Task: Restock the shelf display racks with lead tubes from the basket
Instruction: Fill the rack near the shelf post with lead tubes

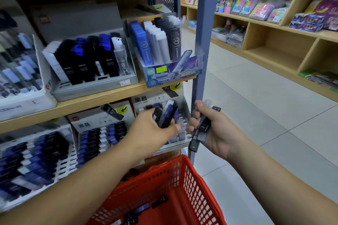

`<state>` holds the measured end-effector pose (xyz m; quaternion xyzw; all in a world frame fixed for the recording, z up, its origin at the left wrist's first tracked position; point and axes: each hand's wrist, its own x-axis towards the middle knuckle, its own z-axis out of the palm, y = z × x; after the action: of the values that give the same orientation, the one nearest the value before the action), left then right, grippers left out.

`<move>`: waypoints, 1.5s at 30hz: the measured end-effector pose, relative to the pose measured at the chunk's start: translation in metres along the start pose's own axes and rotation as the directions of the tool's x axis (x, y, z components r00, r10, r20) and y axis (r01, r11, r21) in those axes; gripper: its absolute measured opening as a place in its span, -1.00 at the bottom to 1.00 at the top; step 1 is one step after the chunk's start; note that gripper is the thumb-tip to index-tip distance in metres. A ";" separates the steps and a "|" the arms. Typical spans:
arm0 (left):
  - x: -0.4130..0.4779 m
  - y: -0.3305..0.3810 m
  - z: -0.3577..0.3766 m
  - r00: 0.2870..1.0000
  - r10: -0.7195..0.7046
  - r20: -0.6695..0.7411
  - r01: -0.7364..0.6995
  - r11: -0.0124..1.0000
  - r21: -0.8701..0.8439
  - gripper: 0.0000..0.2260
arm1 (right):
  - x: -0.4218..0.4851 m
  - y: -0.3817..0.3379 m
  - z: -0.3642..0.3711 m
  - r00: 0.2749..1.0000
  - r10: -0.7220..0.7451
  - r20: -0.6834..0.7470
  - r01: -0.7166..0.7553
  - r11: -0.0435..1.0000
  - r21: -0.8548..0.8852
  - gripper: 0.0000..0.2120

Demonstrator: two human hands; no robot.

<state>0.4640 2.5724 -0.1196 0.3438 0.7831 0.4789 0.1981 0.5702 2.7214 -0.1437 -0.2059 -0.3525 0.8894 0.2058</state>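
My left hand [152, 131] grips a dark blue lead tube [167, 114], tilted, right in front of the white display rack [146, 99] at the right end of the lower shelf. My right hand [210, 129] holds a small bunch of lead tubes [201, 129], black-capped and clear, just right of that rack near the blue shelf post [201, 42]. Below my arms sits the red basket [192, 175], with a few dark lead tubes [159, 202] lying on its bottom.
Several racks of lead tubes fill both wooden shelves: a grey rack [95, 82] and a blue box [173, 73] above, white racks [102, 133] below. A tiled aisle [256, 115] opens to the right, with wooden stationery shelves [274, 42] beyond.
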 end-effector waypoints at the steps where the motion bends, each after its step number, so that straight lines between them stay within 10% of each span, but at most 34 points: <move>1: -0.013 -0.001 0.001 0.998 -0.053 0.036 0.056 0.996 -0.071 -0.83 | -0.002 0.000 0.004 1.000 -0.003 0.024 0.002 0.999 0.033 -0.87; 5: -0.042 -0.007 0.009 0.971 -0.200 0.129 0.230 0.929 -0.291 -0.86 | -0.009 0.008 0.021 0.993 0.074 0.095 -0.072 0.997 -0.018 -0.65; 15: -0.041 -0.023 -0.022 0.958 -0.272 0.089 0.286 0.899 -0.332 -0.83 | -0.008 0.003 0.025 0.982 -0.024 -0.188 0.038 0.996 0.075 -0.92; 18: -0.035 -0.030 -0.029 0.960 -0.275 0.061 0.281 0.920 -0.272 -0.85 | -0.006 0.003 0.017 0.959 -0.098 -0.267 0.040 0.976 -0.214 -0.90; 21: -0.029 -0.032 -0.031 0.971 -0.234 0.043 0.238 0.953 -0.188 -0.87 | -0.009 0.006 0.008 0.959 -0.218 -0.183 0.037 0.733 -0.679 -0.86; 27: -0.018 -0.028 -0.028 0.989 -0.131 -0.069 0.123 0.985 -0.117 -0.89 | -0.011 0.015 0.002 0.997 -0.061 0.047 0.071 0.491 -0.868 -0.88; 31: -0.008 -0.025 -0.030 0.973 -0.116 -0.201 0.083 0.983 -0.164 -0.87 | -0.012 0.015 -0.003 0.990 0.136 0.041 -0.036 0.515 -0.856 -0.83; 37: -0.002 -0.030 -0.052 0.946 0.040 -0.323 -0.035 0.999 0.021 -0.91 | -0.007 0.022 -0.013 0.992 0.003 -0.123 -0.102 0.577 -0.811 -0.76; 45: -0.001 -0.041 -0.053 0.978 0.158 -0.134 -0.127 0.969 0.213 -0.74 | -0.004 0.033 -0.013 0.982 -0.085 -0.170 -0.093 0.563 -0.821 -0.77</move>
<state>0.4163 2.5269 -0.1313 0.3806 0.8139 0.4338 0.0673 0.5730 2.7044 -0.1747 -0.3627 -0.7056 0.5976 0.1160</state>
